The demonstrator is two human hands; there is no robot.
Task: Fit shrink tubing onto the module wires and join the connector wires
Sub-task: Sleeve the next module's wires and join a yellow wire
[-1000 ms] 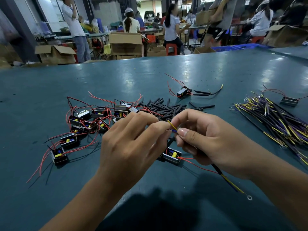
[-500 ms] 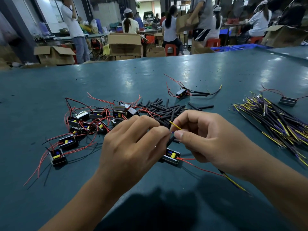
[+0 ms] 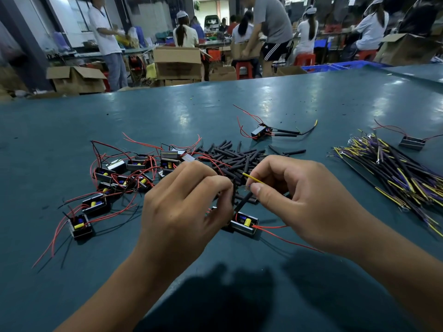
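Note:
A small black module (image 3: 245,223) with a yellow capacitor and red wires lies on the green table (image 3: 167,116) just below my hands. My left hand (image 3: 184,207) pinches the module's wire, which carries black shrink tubing (image 3: 243,200). My right hand (image 3: 304,197) pinches a yellow connector wire (image 3: 253,179) whose bare tip points up and left toward the left fingertips. The spot where the two wires meet is hidden between my fingers. A pile of loose black shrink tubes (image 3: 235,156) lies just behind my hands.
Several modules with red wires (image 3: 124,178) are scattered to the left. A bundle of yellow-and-black connector wires (image 3: 395,173) lies at the right, with one module (image 3: 411,142) behind it. A finished module (image 3: 261,131) with tubed wires sits farther back. People work at benches beyond the table.
My right hand has drawn the yellow connector wire in, so its long tail no longer trails down to the right. Both hands stay together over the module.

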